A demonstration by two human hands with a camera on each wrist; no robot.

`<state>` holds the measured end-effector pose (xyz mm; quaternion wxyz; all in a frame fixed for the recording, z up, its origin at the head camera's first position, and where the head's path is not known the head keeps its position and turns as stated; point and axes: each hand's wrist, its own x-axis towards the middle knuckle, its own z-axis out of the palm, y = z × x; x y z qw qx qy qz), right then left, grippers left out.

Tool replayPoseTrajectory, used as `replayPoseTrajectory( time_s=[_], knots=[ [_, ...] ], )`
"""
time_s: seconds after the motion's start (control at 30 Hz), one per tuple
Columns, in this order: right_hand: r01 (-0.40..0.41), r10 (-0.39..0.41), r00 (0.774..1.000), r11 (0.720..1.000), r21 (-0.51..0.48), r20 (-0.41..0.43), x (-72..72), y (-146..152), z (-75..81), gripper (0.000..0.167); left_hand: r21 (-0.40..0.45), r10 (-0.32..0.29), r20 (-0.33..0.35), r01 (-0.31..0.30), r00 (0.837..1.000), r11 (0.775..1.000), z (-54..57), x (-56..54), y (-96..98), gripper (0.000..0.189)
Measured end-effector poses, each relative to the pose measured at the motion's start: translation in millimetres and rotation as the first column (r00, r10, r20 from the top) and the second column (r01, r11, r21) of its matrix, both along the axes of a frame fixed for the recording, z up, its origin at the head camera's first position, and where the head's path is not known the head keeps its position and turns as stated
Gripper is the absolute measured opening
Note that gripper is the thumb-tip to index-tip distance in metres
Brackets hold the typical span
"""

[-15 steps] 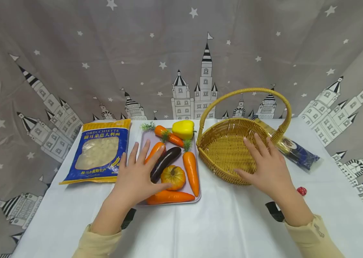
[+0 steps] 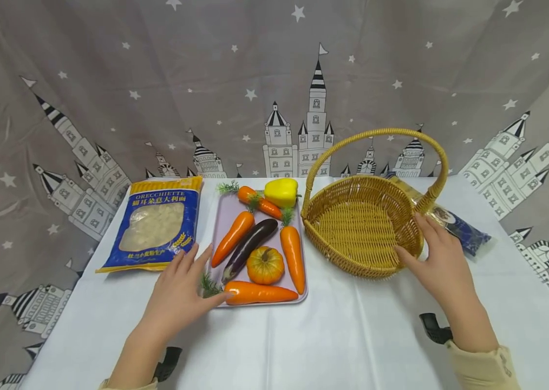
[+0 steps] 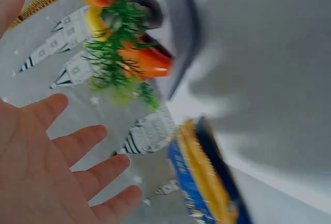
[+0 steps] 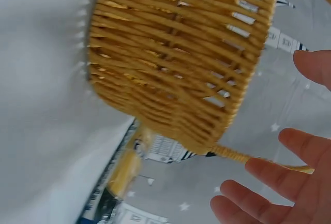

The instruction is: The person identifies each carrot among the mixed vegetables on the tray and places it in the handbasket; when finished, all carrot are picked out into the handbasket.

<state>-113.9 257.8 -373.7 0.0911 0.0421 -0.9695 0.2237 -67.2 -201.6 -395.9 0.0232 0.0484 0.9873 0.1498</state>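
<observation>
My left hand (image 2: 177, 292) hovers at the lilac tray's (image 2: 305, 271) near left corner, thumb overlapping the nearest carrot (image 2: 265, 293) in the head view. Its fingers spread apart and hold nothing in the left wrist view. On the tray lie more carrots (image 2: 292, 257), an eggplant (image 2: 250, 249), a small pumpkin (image 2: 265, 265) and a yellow bell pepper (image 2: 280, 193). My right hand (image 2: 442, 265) is beside the right rim of a wicker basket (image 2: 357, 233), fingers extended. In the right wrist view, those fingers (image 4: 274, 175) stand apart from the basket's woven side.
An orecchiette bag (image 2: 157, 222) lies left of the tray. Behind the basket's right side is another clear-and-blue food package (image 2: 466, 230), partly covered by basket and hand. The arched basket handle (image 2: 386, 131) rises high. A grey castle-print curtain (image 2: 206, 70) hangs behind the white tabletop (image 2: 323, 341).
My left hand has drawn back and left from over the tray, uncovering carrots and eggplant. The right hand has moved from over the basket to its right rim. A small red object is now out of sight.
</observation>
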Motion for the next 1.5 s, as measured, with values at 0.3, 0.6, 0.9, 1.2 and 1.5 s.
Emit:
replayPoseTrajectory(
  time_s=[0.3,0.6,0.9,1.2,1.5],
  knots=[
    [0.039,-0.032,0.995,0.997,-0.066,0.093,-0.8,8,-15.5,0.082,0.154,0.106,0.084,-0.118,0.991,0.981,-18.3,13.9,-15.8,0.108],
    [0.023,-0.012,0.991,0.996,-0.083,0.131,0.2,12,-24.9,0.083,0.275,0.144,0.241,-0.210,0.960,0.938,-31.2,15.1,-18.8,0.109],
    [0.015,0.001,0.991,0.994,-0.111,0.136,-0.3,12,-28.3,0.081,0.361,0.163,0.289,-0.265,0.943,0.894,-37.1,12.2,-18.5,0.091],
    [0.015,0.028,0.976,0.981,-0.191,0.218,-1.3,10,-34.3,0.077,0.344,0.127,0.236,-0.205,0.964,0.916,-44.9,9.1,-17.9,0.063],
    [0.005,0.054,0.969,0.971,-0.241,0.240,-0.4,9,-39.9,0.072,0.335,0.186,0.215,-0.251,0.959,0.908,-51.4,0.6,-12.8,0.056]
  ],
)
